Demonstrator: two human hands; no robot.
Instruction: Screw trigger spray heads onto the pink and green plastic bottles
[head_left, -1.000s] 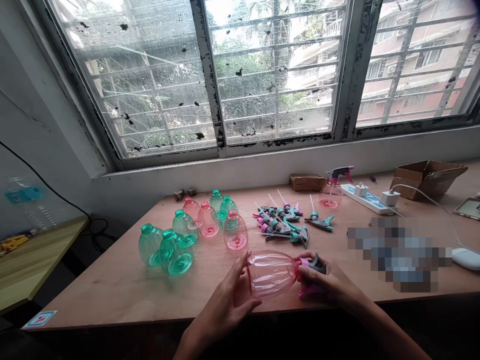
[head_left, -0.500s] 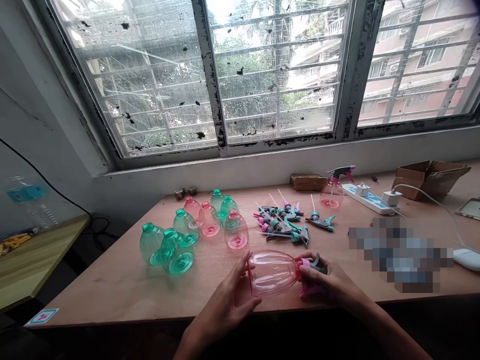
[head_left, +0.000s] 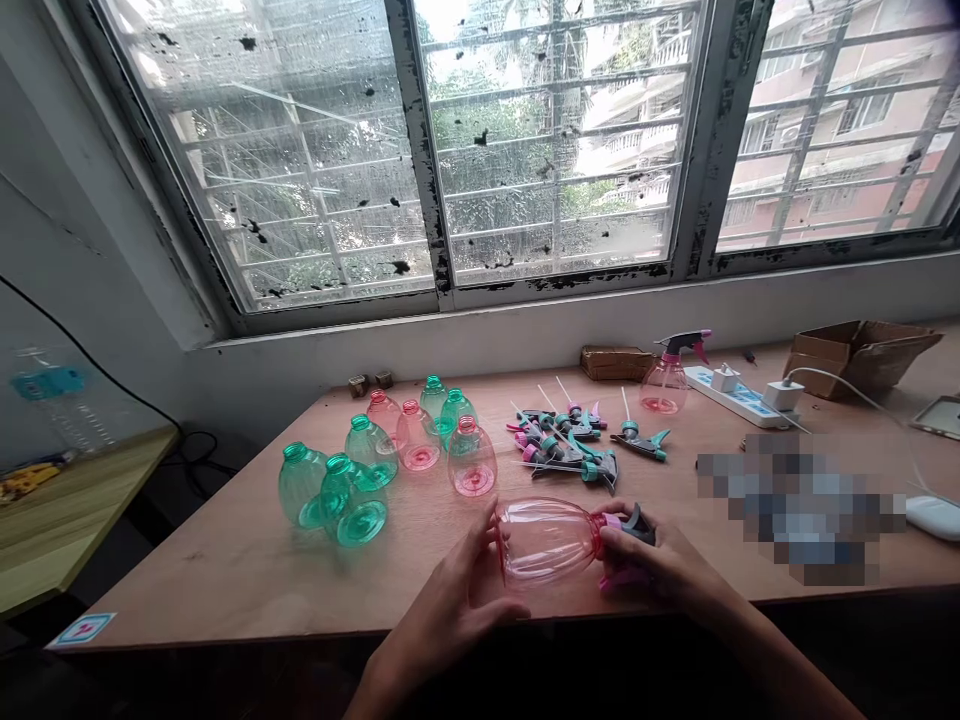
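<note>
A clear pink spray bottle (head_left: 546, 541) lies on its side in the air above the table's front edge, its base to the left. My left hand (head_left: 459, 598) cups that base, fingertips against it and the thumb stretched out below. At the neck, my right hand (head_left: 673, 558) is closed around the pink and grey trigger sprayer head (head_left: 637, 524), which sits on the bottle's mouth. My right fingers partly cover the head, so how tightly it is seated cannot be seen. Just behind stands an open pink bottle (head_left: 473, 460). A pile of loose trigger sprayers (head_left: 566, 445) lies beyond the held bottle.
Several open green bottles (head_left: 354, 505) and pink bottles (head_left: 418, 440) stand to the left. A complete pink spray bottle (head_left: 664, 385) is at the back, near a power strip (head_left: 739, 396) and cardboard box (head_left: 859, 358). A blurred patch covers the right side. The table (head_left: 225, 580) ends close before me.
My left thumb has moved slightly to the right and down, farther from the bottle's side. The right hand's grip on the sprayer head looks the same.
</note>
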